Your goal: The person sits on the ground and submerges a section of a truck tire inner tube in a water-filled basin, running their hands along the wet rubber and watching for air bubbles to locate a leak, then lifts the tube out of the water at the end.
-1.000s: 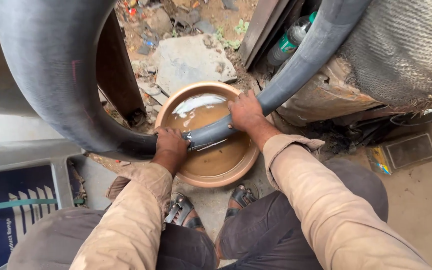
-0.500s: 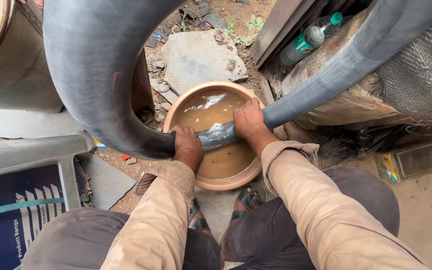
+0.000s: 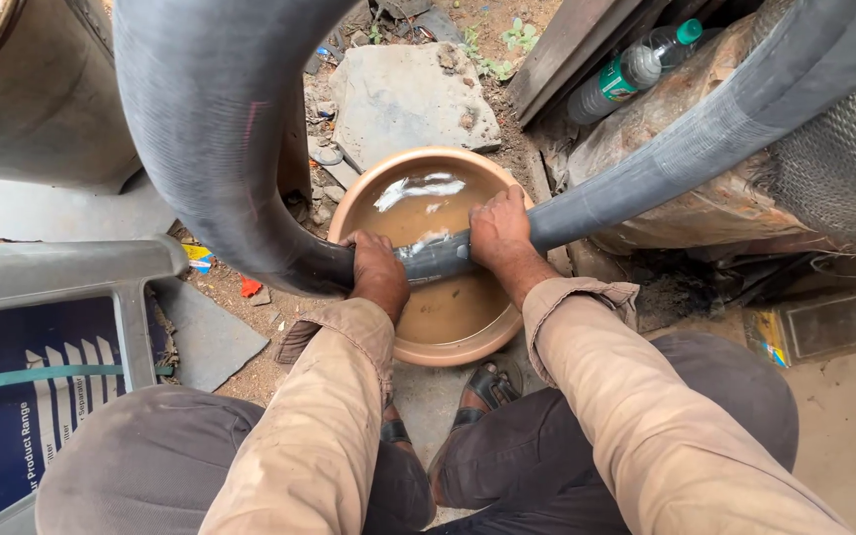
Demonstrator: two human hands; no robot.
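L hand + R hand grip inner tube | over water basin | dirt yard

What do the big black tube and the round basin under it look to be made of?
Tube: likely rubber, matte dark grey, finely ribbed, bending in a loop; both hands, left hand and right hand, grip its wet, shiny stretch. Basin: probably plastic, possibly clay, smooth terracotta-coloured rim, holding muddy water.

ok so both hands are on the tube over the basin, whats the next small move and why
Probably slide the inner tube a little sideways through the muddy water in the basin. Left hand and right hand press just a short wet stretch into the water; the rest of the tube arcs up dry on both sides.
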